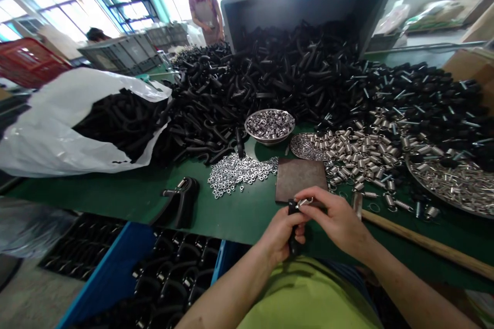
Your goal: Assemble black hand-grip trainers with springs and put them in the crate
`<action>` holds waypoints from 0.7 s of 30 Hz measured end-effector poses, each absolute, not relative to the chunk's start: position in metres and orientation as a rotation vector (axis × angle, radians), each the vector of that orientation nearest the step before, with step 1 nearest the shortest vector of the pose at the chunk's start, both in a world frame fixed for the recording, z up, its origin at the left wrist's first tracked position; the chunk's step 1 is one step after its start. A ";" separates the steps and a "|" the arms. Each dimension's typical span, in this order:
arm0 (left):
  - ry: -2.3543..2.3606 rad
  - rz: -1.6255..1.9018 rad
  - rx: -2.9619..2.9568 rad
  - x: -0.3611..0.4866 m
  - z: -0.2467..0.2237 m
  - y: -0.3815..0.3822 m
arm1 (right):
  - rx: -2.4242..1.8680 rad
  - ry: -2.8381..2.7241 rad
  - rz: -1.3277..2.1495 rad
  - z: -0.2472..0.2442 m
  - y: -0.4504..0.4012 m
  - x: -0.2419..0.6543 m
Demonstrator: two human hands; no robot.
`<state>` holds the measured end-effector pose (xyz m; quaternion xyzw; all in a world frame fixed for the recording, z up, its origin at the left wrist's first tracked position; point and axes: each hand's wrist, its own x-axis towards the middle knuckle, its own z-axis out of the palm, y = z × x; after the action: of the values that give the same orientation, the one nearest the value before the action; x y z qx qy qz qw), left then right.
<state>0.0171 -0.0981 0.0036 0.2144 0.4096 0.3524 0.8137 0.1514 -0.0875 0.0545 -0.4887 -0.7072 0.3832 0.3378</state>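
Lime-green cloth (309, 298) nearest, matte, softly creased. Just beyond, left hand (280, 231) wrapped round a black part (292, 206), smooth, its long axis near upright, top end poking above the fist. Small coil spring (304, 202) at that top end, on its right; bright ridged metal, axis running crosswise to the part, rising slightly rightward. Right hand (343, 218) is the nearer to it, thumb and index finger pinching it. Whether coil touches black: too small to tell. Right, a wooden handle (424, 241), pale, straight-grained. Beyond the hands, a square plate (301, 177), brown, flat, dull. Left of plate, loose silvery nuts (231, 172). Farther, round metal bowl (269, 140) of shiny bits; last, tipped grey bin (309, 2), hard-walled, dark curved pieces (270, 72) spilling out.
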 end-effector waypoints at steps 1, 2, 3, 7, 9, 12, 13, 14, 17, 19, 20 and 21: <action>0.890 0.754 0.494 0.018 0.004 -0.099 | -1.289 -1.880 0.954 0.054 -0.088 0.151; 0.912 0.756 0.541 0.018 0.005 -0.099 | -1.305 -1.906 0.926 0.053 -0.088 0.150; 0.942 0.751 0.602 0.018 0.005 -0.100 | -1.325 -1.917 0.911 0.051 -0.088 0.150; 1.047 0.614 0.882 0.013 0.007 -0.106 | -1.406 -1.856 0.959 0.042 -0.087 0.154; 1.013 0.534 0.927 0.010 0.008 -0.108 | -1.377 -1.859 1.005 0.035 -0.084 0.164; 0.872 0.507 0.782 0.006 0.011 -0.109 | -1.446 -1.919 0.852 0.023 -0.075 0.195; 0.848 0.526 0.716 0.006 0.012 -0.109 | -1.533 -1.957 0.711 0.018 -0.071 0.208; 0.844 0.553 0.665 0.005 0.012 -0.108 | -1.635 -2.000 0.542 0.012 -0.067 0.221; 0.900 0.636 0.644 0.004 0.012 -0.104 | -1.851 -2.133 0.177 -0.002 -0.058 0.250; 0.932 0.668 0.693 0.005 0.011 -0.099 | -1.886 -2.166 0.133 -0.007 -0.056 0.256; 0.950 0.684 0.717 0.005 0.011 -0.097 | -1.878 -2.162 0.134 -0.007 -0.057 0.254; 0.975 0.696 0.735 0.006 0.011 -0.095 | -1.845 -2.144 0.150 -0.004 -0.059 0.250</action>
<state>0.0061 -0.0955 0.0108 0.3380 0.4483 0.3201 0.7632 0.2501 -0.0586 -0.0045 -0.6436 -0.7479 0.0524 0.1541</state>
